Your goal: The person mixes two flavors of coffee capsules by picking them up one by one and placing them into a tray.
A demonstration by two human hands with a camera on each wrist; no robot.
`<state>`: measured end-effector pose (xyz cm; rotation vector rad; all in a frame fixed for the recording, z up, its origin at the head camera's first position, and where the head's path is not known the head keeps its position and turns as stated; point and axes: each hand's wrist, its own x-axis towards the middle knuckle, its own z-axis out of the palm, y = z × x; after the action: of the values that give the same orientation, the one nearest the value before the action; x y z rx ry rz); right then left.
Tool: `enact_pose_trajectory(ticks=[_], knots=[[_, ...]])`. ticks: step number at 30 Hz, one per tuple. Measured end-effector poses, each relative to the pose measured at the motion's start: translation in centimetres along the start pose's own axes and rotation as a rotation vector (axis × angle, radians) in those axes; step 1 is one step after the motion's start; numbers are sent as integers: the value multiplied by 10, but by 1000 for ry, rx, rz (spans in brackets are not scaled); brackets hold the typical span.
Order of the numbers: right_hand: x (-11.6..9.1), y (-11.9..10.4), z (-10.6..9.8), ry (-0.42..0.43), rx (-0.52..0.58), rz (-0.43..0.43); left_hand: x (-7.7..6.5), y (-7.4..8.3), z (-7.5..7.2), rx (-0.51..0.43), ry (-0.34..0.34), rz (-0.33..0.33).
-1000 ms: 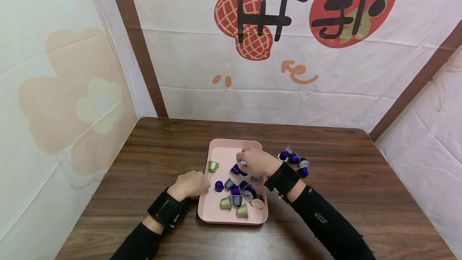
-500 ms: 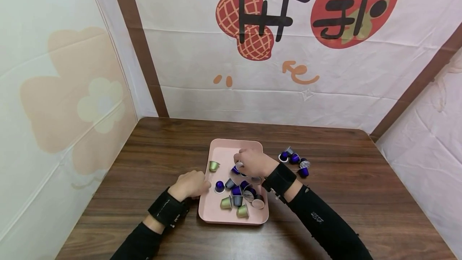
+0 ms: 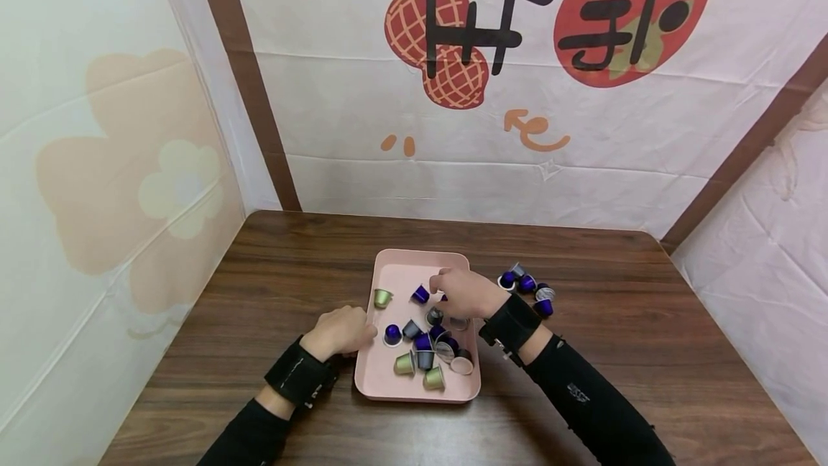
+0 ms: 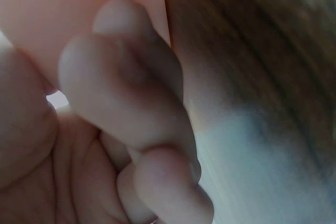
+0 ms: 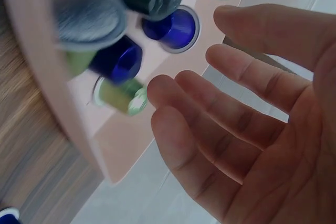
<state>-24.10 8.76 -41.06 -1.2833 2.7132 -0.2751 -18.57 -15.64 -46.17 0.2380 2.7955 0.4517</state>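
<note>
Head view: the left hand (image 3: pixel 339 331), arm angled in from lower left, is at the left edge of the pink tray (image 3: pixel 406 265), its grip narrow on the rim. The right hand (image 3: pixel 467 293) reaches palm down over the tray's right side; nearby inside lies a blue coffee capsule (image 3: pixel 420 295). A capsule cluster (image 3: pixel 527 283) sits right of the tray on the surface (image 3: pixel 582 372).

Left wrist view: fingers curled against the tray.

Right wrist view: grip wide, thumb apart, fingers slightly bent near a green capsule (image 5: pixel 118 95).
</note>
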Motion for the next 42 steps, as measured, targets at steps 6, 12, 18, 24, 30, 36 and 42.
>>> enact_pose_trajectory(ticks=[6, 12, 18, 24, 30, 36, 42], knots=[[-13, 14, -5, -47, 24, 153, 0, -1, -1, 2, 5, -6], [-33, 32, -10, -10, 36, 229, -1, 0, -1, -5, -2, -3], [-59, 58, -14, 36, -11, 219, -1, 1, -1, -6, 4, -8], [-84, 80, -19, 56, -28, 244, -1, 3, -1, -4, -1, -6], [-106, 95, -24, 18, 14, 340, -1, 3, -1, 3, -1, -5], [-123, 109, -23, 38, 16, 339, -3, 3, -1, -5, 9, 8], [-134, 117, -18, 34, 2, 341, -3, 3, -1, -9, 26, 25]])
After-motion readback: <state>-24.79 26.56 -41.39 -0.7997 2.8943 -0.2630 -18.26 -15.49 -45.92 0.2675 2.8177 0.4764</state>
